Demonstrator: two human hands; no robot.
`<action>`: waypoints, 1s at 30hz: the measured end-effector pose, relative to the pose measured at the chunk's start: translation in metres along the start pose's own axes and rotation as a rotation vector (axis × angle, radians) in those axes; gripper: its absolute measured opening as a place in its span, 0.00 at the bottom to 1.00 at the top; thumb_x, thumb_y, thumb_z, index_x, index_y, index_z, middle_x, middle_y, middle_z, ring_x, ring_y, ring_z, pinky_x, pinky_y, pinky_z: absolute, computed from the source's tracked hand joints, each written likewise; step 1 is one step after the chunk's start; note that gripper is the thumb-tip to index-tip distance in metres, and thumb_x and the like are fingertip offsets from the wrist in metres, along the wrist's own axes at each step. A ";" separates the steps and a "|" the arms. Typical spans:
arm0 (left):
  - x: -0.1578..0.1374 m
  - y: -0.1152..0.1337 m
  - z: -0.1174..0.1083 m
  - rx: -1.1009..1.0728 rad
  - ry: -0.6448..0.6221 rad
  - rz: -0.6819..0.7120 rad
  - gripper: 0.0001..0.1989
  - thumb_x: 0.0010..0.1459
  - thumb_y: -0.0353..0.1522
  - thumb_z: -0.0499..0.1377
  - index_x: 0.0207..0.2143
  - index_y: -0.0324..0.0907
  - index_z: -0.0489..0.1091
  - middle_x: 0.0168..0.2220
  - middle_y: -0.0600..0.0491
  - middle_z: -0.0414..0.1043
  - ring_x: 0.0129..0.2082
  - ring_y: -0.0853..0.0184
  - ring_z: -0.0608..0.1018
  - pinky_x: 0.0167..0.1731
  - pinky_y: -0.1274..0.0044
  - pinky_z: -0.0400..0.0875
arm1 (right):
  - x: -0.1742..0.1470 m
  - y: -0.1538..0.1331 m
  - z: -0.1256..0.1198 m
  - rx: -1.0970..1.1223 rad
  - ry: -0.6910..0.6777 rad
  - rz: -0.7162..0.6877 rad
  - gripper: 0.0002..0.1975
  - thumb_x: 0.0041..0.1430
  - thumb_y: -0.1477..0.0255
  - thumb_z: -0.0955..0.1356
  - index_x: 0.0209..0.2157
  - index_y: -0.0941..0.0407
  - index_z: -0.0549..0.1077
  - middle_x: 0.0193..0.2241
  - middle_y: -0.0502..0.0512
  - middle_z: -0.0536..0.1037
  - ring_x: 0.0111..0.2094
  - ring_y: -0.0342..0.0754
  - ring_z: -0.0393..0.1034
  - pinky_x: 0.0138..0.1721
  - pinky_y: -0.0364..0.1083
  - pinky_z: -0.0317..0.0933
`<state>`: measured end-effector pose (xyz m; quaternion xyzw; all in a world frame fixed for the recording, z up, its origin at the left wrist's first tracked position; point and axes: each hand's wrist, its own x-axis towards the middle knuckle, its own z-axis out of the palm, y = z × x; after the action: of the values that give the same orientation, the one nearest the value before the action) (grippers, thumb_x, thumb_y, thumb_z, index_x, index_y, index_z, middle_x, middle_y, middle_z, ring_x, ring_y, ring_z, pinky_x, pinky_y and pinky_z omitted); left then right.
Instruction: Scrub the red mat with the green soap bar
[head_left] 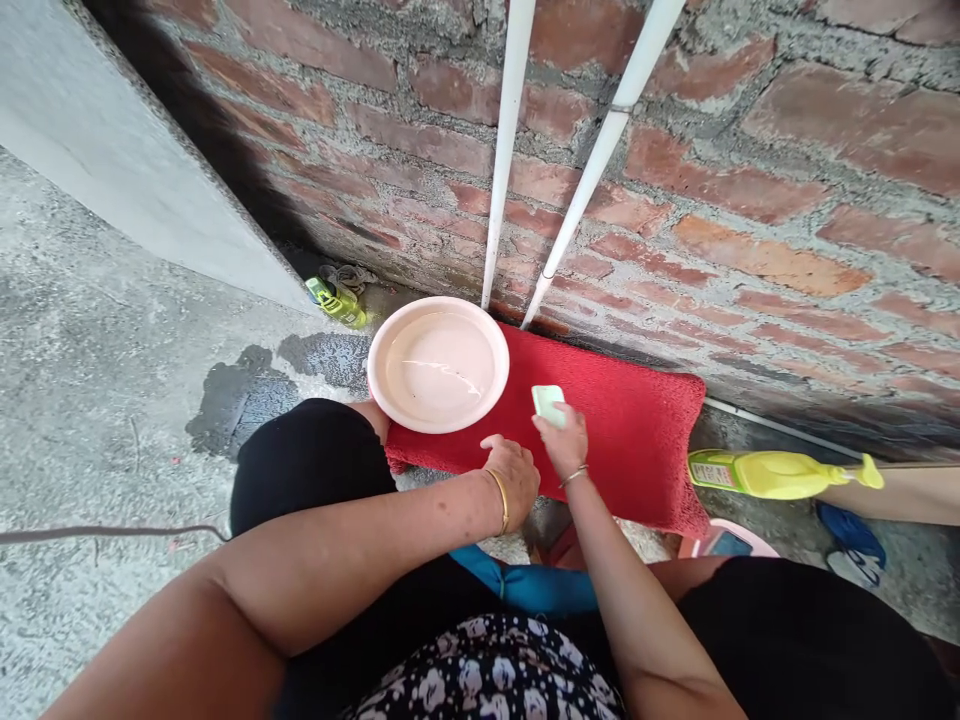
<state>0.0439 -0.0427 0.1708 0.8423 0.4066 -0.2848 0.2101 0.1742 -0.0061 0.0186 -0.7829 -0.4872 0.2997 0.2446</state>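
- Right hand [564,440]: fingers curled round a small pale green rectangular bar of soap [548,402]; bar pressed flat on the red shaggy fabric mat [637,440], slightly left of the mat's middle, well clear of its front and back edges.
- Left hand [514,475]: fingers bent, loosely closed, resting on the near edge of the mat just left of the right hand; nothing seen between the fingers. Gold bangle on that wrist, thin bracelet on the right wrist.
- Mat: laid along the foot of the rough red brick wall [750,190], long back edge close to the wall; right end rounded, ending near the yellow plastic squeeze bottle [772,473].
- Round pale pink plastic basin [439,364] holding shallow clear water: seated on the left end of the mat, rim overhanging the mat's left and back edges, near the left hand but apart from it.
- Two white plastic pipes [510,130] running down the wall, lower ends just behind the basin and the mat's back edge.
- Yellow bottle lying on its side on the grey concrete floor [90,380], nozzle pointing right, just off the mat's right end.
- Open red surface: broad stretch to the right of the soap, up to the rounded end.
- Floor left of the basin: wet dark patch [240,400]; small yellow-green object [337,302] in the corner by the wall, identity unclear.
- Knees in black cloth either side of the arms, closing in the near side.
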 end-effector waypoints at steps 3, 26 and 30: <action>0.000 0.003 -0.002 0.023 -0.004 0.050 0.18 0.53 0.27 0.57 0.47 0.37 0.71 0.47 0.36 0.69 0.47 0.48 0.70 0.41 0.57 0.62 | -0.010 -0.004 0.022 -0.330 -0.132 -0.236 0.25 0.47 0.62 0.70 0.49 0.51 0.69 0.42 0.55 0.68 0.41 0.50 0.64 0.43 0.46 0.56; 0.028 0.002 0.020 0.022 -0.092 0.083 0.20 0.49 0.29 0.60 0.47 0.46 0.72 0.51 0.42 0.70 0.49 0.49 0.70 0.44 0.55 0.62 | -0.020 -0.003 0.006 -0.571 -0.257 -0.231 0.25 0.49 0.63 0.68 0.51 0.49 0.68 0.43 0.55 0.67 0.42 0.51 0.64 0.44 0.47 0.56; 0.048 -0.007 0.031 -0.089 -0.019 0.019 0.20 0.44 0.29 0.64 0.43 0.43 0.76 0.48 0.41 0.72 0.47 0.44 0.71 0.46 0.52 0.61 | -0.012 0.059 -0.038 -0.458 -0.116 -0.028 0.26 0.48 0.61 0.68 0.51 0.48 0.67 0.43 0.53 0.66 0.40 0.48 0.66 0.43 0.45 0.57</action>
<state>0.0529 -0.0292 0.1151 0.8331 0.4089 -0.2725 0.2539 0.2333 -0.0446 0.0083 -0.7926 -0.5666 0.2225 0.0363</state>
